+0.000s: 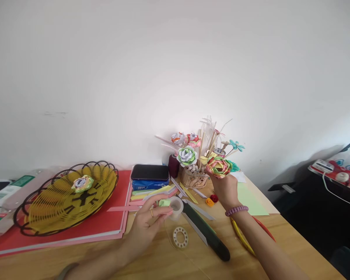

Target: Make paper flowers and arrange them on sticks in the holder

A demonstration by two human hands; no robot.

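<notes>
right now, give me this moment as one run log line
left hand: holding tape roll | right hand: holding paper rose upright | small basket: paper flowers on sticks | yellow basket: one paper flower

- I see paper flower [218,166] in right hand [226,189]: matt, folded strips.
- Tape roll [175,206] by left hand [148,222]: clear glossy plastic.
- Table [282,237]: smooth wood, light grain.
- Basket [67,196]: yellow woven plastic w/ dark wire frame.
</notes>
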